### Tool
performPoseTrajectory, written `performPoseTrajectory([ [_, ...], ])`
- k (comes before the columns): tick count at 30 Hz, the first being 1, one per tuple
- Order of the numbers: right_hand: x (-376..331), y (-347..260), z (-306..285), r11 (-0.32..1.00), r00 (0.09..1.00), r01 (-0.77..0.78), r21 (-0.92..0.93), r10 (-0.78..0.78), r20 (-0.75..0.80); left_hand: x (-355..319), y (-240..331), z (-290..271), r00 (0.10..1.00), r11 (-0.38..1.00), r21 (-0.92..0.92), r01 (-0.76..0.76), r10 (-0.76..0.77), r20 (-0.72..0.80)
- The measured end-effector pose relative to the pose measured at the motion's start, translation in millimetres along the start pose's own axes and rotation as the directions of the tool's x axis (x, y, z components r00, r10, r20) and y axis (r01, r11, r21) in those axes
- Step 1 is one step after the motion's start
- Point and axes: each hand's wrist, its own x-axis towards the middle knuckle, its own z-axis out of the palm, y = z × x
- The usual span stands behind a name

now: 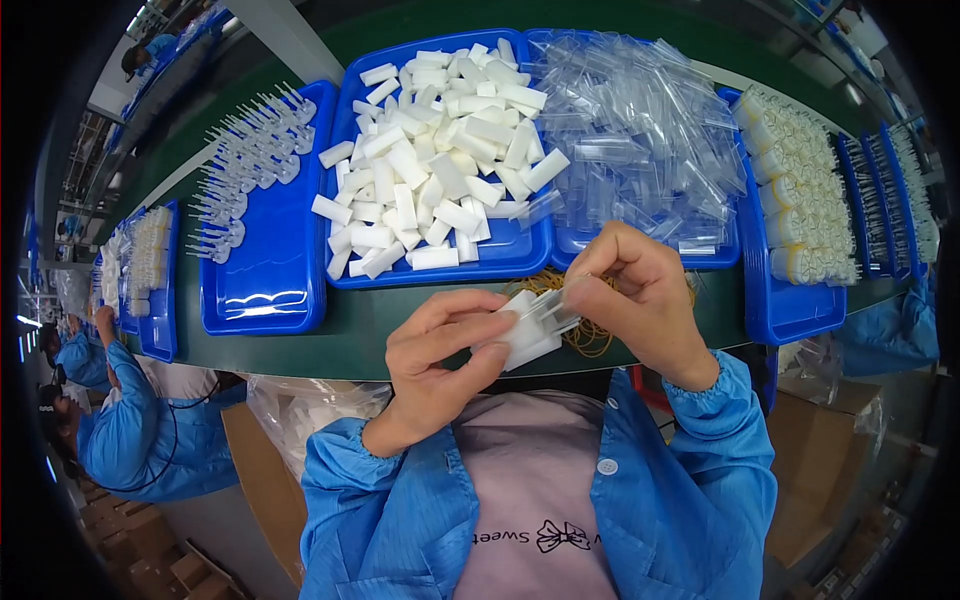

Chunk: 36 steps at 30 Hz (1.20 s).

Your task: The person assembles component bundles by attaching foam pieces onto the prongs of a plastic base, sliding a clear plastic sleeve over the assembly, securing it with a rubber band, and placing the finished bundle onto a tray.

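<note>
Just in front of my chest, my left hand (447, 345) is closed round a small bundle of white blocks (532, 343). Thin translucent prongs (551, 309) stick out of the bundle toward the right. My right hand (637, 298) pinches at the ends of these prongs with thumb and forefinger; what exactly is between its fingertips is hidden. Beneath the right hand, a loose heap of yellowish-brown rubber bands (592, 338) lies on the green table (330, 352).
Ahead stand a blue tray (440, 276) of white blocks (450, 175) and one of clear plastic sleeves (640, 130). A left tray (262, 250) holds white pronged parts (245, 160). Banded bundles (795, 190) fill a right tray. A co-worker (130, 430) sits left; cardboard boxes (825, 460) flank me.
</note>
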Motion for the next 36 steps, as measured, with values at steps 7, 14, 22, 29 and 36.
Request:
performPoseTrajectory([
  [7, 0, 6, 2, 0.983, 0.991, 0.098, -0.154, -0.111, -0.079, 3, 0, 3, 0.999, 0.990, 0.133, -0.044, 0.046, -0.017],
  [14, -2, 4, 5, 0.979, 0.993, 0.102, -0.177, -0.111, -0.039, 2, 2, 3, 0.996, 0.996, 0.032, 0.081, -0.079, -0.044],
  [22, 3, -12, -7, 0.984, 0.998, 0.057, -0.170, -0.061, -0.017, 10, -3, 2, 0.916, 0.791, -0.463, 0.400, -0.348, 0.198],
  [29, 10, -23, -14, 0.724, 0.940, 0.332, -0.605, -0.308, 0.147, 16, -9, 10, 0.561, 0.285, -0.484, 0.827, -0.467, 0.684],
  [36, -18, -30, 5, 0.612, 0.900, 0.434, -0.661, -0.259, 0.350, 9, -4, 15, 0.639, 0.179, -0.636, 0.751, -0.440, 0.631],
])
